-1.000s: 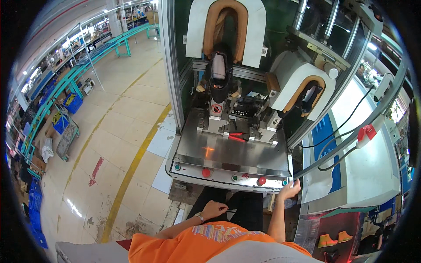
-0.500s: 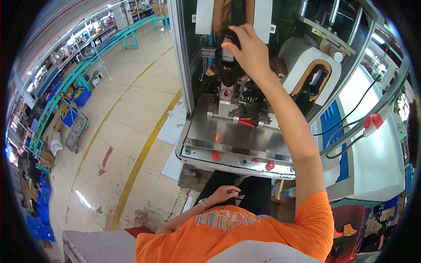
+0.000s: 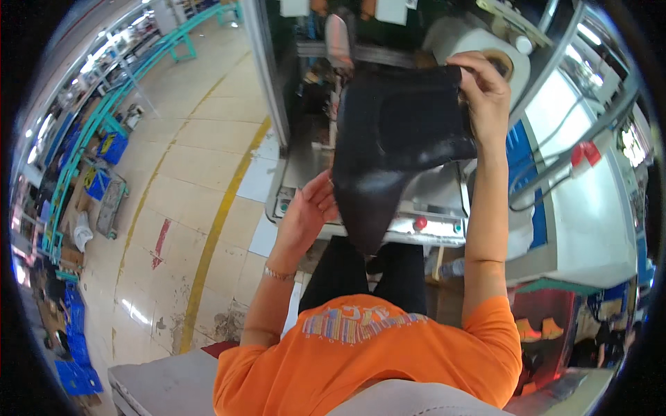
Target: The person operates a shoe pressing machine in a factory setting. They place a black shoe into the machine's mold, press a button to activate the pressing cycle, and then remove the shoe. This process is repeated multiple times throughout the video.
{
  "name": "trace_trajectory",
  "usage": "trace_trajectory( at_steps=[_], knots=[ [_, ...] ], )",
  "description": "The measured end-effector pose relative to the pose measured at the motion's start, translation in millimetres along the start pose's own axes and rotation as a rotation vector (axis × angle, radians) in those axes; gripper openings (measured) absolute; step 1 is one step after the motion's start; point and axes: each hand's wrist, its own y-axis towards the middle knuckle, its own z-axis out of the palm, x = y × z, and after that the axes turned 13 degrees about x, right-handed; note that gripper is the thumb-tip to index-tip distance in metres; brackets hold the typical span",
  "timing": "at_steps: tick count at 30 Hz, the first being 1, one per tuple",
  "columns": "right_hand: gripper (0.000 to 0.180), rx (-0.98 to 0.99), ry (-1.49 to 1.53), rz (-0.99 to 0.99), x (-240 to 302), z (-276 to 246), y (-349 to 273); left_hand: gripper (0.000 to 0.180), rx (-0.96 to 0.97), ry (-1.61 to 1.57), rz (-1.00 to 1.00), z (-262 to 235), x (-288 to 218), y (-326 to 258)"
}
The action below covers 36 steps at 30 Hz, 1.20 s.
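Note:
A black leather boot upper [image 3: 399, 132] hangs in front of me over the machine, its pointed toe end down toward my lap. My right hand [image 3: 485, 90] is closed on the upper right corner of it, pinching the edge between thumb and fingers. At the boot upper's left edge is my left hand [image 3: 316, 208], fingers apart and slightly bent, close to the leather; whether they touch it I cannot tell. Behind the boot upper stands a bare, light-coloured foot form [image 3: 338, 43] on the machine [image 3: 298, 170], whose middle the leather hides.
Along the machine's front panel sit a red button [image 3: 420, 222] and green buttons. A padded white, curved part [image 3: 479, 52] stands at the right, beside a metal frame post. To the left, past a yellow floor line [image 3: 220, 222], are a trolley [image 3: 111, 204] and blue crates [image 3: 112, 147].
My right hand has come back toward me with the boot upper, which is off the form. My left hand has risen from my lap to the upper's left edge.

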Motion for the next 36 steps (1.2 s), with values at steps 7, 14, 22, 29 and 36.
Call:
trace_trajectory(
  at_steps=[7, 14, 22, 29, 36],
  knots=[
    [0.015, 0.052, -0.08, 0.45, -11.3, -79.8, -140.0, 0.034, 0.192, 0.004, -0.322, 75.1, 83.0, 54.9],
    [0.044, -0.168, -0.842, 0.851, 68.5, -85.9, -291.6, 0.031, 0.129, 0.03, -0.618, 105.7, 187.3, 62.6],
    [0.064, -0.061, -0.696, 1.303, 172.9, 4.7, -366.1, 0.022, -0.005, -0.119, -1.034, 96.5, 287.6, 57.1],
    [0.052, -0.153, -0.982, 1.443, 175.4, -13.8, -412.5, 0.007, -0.066, -0.21, -1.248, 105.0, 336.5, 66.3],
    [0.028, -0.448, -0.894, 1.55, 194.6, -53.9, -450.6, 0.02, -0.007, -0.33, -1.632, 120.1, 365.2, 76.2]
  ],
)
